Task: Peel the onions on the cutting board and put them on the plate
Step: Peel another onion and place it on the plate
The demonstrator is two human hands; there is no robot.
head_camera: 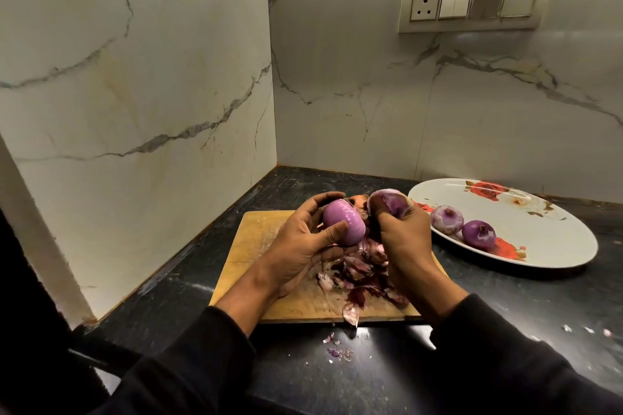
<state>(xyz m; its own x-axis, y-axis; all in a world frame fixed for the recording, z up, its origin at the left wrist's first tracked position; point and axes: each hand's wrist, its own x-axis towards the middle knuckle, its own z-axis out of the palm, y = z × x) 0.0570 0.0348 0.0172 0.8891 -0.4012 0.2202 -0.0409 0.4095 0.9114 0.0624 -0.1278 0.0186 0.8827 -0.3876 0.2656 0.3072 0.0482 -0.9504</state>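
1. Dark surface (371, 377), nearest the viewer: carries everything; stray peel scraps (338, 349) at the near edge.
2. Cutting board (256, 246): loose skins (362, 271) heaped at centre.
3. Plate (539, 232), right: two peeled onions (446, 220) done.
4. Left hand (300, 249): closed around a smooth peeled onion (344, 226), not yet plated.
5. Right hand (403, 239): gripping a stripped skin layer (387, 200) just beside it.
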